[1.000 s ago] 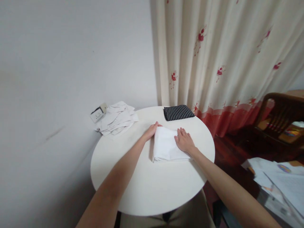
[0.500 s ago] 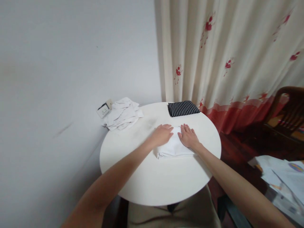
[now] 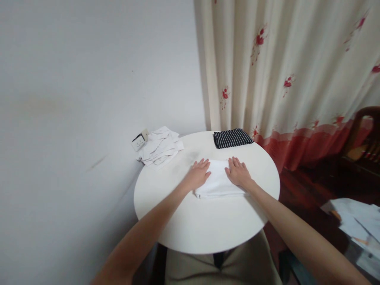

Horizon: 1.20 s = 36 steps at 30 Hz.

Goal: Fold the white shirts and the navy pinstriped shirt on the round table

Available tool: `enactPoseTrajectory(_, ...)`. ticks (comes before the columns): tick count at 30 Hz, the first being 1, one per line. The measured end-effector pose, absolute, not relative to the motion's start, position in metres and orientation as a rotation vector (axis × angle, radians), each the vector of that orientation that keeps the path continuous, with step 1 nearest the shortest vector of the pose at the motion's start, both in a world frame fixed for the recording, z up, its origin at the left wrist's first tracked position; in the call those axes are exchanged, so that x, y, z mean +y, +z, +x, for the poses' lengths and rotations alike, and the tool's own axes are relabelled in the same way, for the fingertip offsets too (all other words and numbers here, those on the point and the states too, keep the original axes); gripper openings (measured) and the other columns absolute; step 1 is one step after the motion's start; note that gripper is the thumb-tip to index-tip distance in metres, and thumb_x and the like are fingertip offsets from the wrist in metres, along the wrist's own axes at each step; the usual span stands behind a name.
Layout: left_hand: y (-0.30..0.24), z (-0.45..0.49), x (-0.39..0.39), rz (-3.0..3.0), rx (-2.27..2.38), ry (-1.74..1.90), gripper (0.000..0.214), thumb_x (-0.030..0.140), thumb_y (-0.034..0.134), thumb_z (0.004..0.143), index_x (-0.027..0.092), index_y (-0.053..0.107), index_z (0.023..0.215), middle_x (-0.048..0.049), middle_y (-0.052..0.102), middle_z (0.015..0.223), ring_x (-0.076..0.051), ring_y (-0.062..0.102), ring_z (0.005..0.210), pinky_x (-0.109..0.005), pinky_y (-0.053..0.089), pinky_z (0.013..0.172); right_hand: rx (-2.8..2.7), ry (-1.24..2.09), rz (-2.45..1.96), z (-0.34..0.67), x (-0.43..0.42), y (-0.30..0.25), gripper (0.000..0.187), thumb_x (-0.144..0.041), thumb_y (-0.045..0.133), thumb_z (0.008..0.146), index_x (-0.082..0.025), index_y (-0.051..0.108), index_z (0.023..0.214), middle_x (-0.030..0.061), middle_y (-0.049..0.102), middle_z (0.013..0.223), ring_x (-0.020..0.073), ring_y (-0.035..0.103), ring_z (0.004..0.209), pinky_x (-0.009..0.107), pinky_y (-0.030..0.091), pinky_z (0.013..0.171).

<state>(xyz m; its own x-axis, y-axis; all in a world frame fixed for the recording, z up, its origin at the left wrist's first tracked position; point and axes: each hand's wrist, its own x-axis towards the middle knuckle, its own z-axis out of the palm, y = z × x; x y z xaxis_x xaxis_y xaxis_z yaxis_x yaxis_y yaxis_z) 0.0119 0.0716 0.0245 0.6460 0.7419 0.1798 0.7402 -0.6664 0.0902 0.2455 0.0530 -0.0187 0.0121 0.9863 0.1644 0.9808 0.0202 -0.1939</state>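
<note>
A folded white cloth [image 3: 218,180], its exact kind unclear, lies flat on the round white table [image 3: 204,225]. My left hand [image 3: 198,174] rests flat along its left side, fingers pointing away from me. On the right part of the cloth lies my right hand [image 3: 237,172], palm down with its fingers stretched out. Both hands are open, and a strip of white fabric shows between them. The cloth's near edge shows stacked layers.
A crumpled pile of white fabric [image 3: 162,146] sits at the table's back left, beside a socket block [image 3: 138,143] on the wall. Black-and-white striped folded fabric [image 3: 233,138] lies at the back. Right of the table are a wooden chair [image 3: 363,134] and papers [image 3: 353,217].
My left hand has slid left across the cloth toward its left edge, uncovering more of it. My right hand stays in about the same place. The view has shifted slightly.
</note>
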Motion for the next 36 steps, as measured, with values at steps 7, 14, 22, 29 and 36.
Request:
enactPoseTrajectory(7,0.003,0.047,0.101,2.748,1.324,0.350,0.052,0.042,0.042,0.101,0.011,0.051,0.141,-0.0201,0.047,0.152,-0.028,0.038,0.146,-0.047,0.017,0.122,-2.071,0.036,-2.049,0.246,0.050,-0.014,0.063,-0.044,0.025,0.103,-0.016,0.025,0.159,0.0149,0.020,0.166,0.0279,0.016,0.153,0.055,0.017,0.119)
enactPoseTrajectory(14,0.005,0.029,0.140,2.535,1.447,0.405,0.046,0.039,0.035,0.102,0.014,0.060,0.131,-0.0169,0.058,0.143,-0.026,0.049,0.138,-0.045,0.032,0.117,-2.071,0.053,-2.059,0.245,0.048,-0.010,0.063,-0.043,0.025,0.103,-0.016,0.025,0.159,0.0155,0.019,0.166,0.0277,0.015,0.153,0.055,0.016,0.119)
enactPoseTrajectory(22,0.009,-0.031,0.063,2.513,1.394,0.632,0.055,0.042,0.030,0.104,0.015,0.042,0.151,-0.0127,0.033,0.162,-0.022,0.028,0.151,-0.043,0.025,0.123,-2.073,0.041,-2.037,0.245,0.050,-0.013,0.063,-0.043,0.025,0.103,-0.014,0.027,0.159,0.0168,0.021,0.166,0.0289,0.016,0.153,0.054,0.016,0.119)
enactPoseTrajectory(29,-0.003,-0.020,-0.020,2.694,1.270,0.661,0.067,0.041,0.070,0.087,0.024,0.047,0.147,-0.0100,0.040,0.159,-0.030,0.025,0.151,-0.051,0.030,0.122,-2.070,0.031,-2.054,0.245,0.050,-0.014,0.063,-0.043,0.026,0.103,-0.014,0.026,0.159,0.0166,0.021,0.166,0.0288,0.016,0.153,0.054,0.016,0.120)
enactPoseTrajectory(36,-0.005,-0.026,-0.015,2.652,1.228,0.761,0.053,0.016,0.052,0.092,0.026,0.050,0.144,-0.0052,0.045,0.155,-0.022,0.034,0.148,-0.047,0.031,0.123,-2.061,0.025,-2.040,0.246,0.051,-0.016,0.062,-0.043,0.026,0.103,-0.014,0.028,0.158,0.0168,0.022,0.165,0.0292,0.018,0.153,0.055,0.017,0.119)
